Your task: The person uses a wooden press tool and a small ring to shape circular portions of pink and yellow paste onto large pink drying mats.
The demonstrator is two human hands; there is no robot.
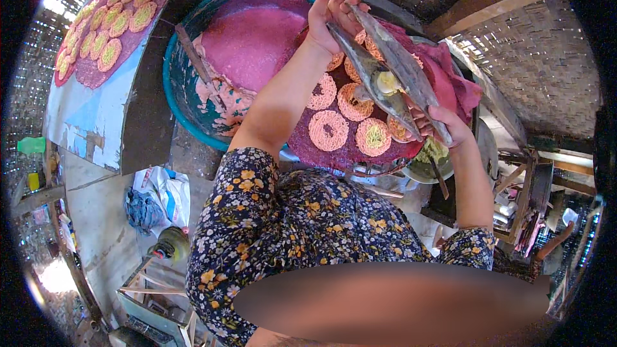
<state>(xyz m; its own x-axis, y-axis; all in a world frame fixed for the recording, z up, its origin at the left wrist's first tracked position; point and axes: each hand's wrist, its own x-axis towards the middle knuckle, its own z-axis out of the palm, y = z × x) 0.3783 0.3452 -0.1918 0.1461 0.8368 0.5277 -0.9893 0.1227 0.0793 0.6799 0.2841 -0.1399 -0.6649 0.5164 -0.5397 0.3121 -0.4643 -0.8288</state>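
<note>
My left hand (332,21) is at the upper ends of two long, worn wooden boards (400,62) that form a hand press, its fingers curled about them. The lower ends are gripped by my right hand (446,123). The boards stand apart like a narrow V, with pale yellow dough (387,82) between them. Beneath lie pink rings of stringy dough (328,130) on a dark red cloth (308,147). One ring (373,137) has a yellow-green centre. My right hand and the boards partly hide other rings.
A teal basin (176,118) at left holds pink batter, a stick (193,53) and a pink cloth (255,43). Yellow-centred dough rounds (110,55) lie on a cloth on a pale board (103,115). A bowl (429,176) of green dough with a stick sits below my right hand.
</note>
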